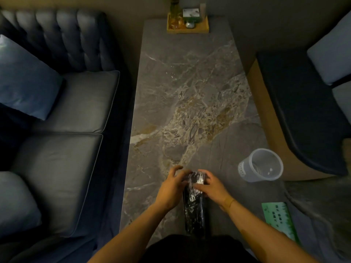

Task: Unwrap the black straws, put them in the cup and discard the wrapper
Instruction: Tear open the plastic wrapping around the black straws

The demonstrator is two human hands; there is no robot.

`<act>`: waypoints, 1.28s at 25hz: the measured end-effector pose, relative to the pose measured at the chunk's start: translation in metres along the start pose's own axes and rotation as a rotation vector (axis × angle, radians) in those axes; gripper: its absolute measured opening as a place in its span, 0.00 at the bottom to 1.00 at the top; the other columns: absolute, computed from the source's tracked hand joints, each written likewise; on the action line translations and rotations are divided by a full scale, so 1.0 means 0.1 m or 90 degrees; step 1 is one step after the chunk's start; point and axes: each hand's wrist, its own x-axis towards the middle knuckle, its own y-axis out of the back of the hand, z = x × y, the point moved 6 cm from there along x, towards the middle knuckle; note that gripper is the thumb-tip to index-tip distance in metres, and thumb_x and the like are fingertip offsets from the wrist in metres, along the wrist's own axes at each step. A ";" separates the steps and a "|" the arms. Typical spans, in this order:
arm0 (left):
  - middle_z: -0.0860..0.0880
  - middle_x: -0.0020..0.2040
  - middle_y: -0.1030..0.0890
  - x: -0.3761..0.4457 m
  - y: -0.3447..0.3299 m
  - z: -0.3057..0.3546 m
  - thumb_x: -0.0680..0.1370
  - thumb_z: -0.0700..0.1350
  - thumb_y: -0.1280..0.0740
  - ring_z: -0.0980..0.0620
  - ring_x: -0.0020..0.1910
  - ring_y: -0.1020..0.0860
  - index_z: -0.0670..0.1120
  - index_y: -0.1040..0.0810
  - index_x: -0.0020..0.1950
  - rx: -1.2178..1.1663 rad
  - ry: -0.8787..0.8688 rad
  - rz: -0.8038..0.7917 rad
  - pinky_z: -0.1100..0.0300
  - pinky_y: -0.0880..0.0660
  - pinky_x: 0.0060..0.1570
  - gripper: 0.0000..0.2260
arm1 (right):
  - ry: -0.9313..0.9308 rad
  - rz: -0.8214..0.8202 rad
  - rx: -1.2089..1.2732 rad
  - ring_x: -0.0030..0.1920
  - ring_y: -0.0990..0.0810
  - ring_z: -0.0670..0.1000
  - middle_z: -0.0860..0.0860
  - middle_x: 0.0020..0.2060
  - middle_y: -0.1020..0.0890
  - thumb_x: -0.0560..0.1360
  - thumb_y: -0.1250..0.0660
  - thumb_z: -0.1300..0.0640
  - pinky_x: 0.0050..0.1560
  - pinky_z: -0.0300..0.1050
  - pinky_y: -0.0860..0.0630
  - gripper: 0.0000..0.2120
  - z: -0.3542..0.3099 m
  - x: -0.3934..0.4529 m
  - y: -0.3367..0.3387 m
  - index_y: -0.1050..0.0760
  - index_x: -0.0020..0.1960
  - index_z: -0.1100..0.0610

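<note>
A bundle of black straws in a clear crinkled wrapper (193,211) lies lengthwise on the marble table (190,95), near its front edge. My left hand (171,188) grips the far end of the bundle from the left. My right hand (210,186) holds the same end from the right, fingers on the wrapper. A clear plastic cup (261,165) stands upright and empty to the right of my hands.
A green printed card (278,218) lies at the table's right front. A wooden tray (188,23) with bottles and a box sits at the far end. A dark sofa (62,130) runs along the left; a dark seat (303,103) on the right.
</note>
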 end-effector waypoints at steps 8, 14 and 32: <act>0.48 0.73 0.37 -0.10 -0.23 -0.24 0.75 0.55 0.33 0.45 0.64 0.27 0.54 0.33 0.71 0.077 0.058 -0.134 0.51 0.24 0.58 0.25 | -0.065 0.037 -0.220 0.62 0.23 0.55 0.58 0.63 0.22 0.67 0.24 0.59 0.63 0.55 0.26 0.43 0.44 0.01 -0.08 0.44 0.76 0.55; 0.48 0.76 0.37 -0.08 -0.24 -0.16 0.71 0.64 0.35 0.43 0.73 0.38 0.54 0.39 0.74 0.353 -0.117 -0.139 0.45 0.31 0.64 0.35 | -0.028 0.039 -0.369 0.66 0.27 0.56 0.56 0.69 0.28 0.63 0.22 0.47 0.64 0.55 0.27 0.54 0.46 -0.07 -0.08 0.54 0.77 0.48; 0.47 0.60 0.21 0.52 0.13 -0.15 0.77 0.46 0.35 0.45 0.54 0.21 0.54 0.31 0.68 0.133 0.065 -0.034 0.49 0.21 0.47 0.20 | -0.028 0.036 -0.469 0.68 0.28 0.55 0.56 0.73 0.34 0.67 0.26 0.44 0.64 0.55 0.27 0.53 0.48 -0.16 -0.10 0.62 0.76 0.43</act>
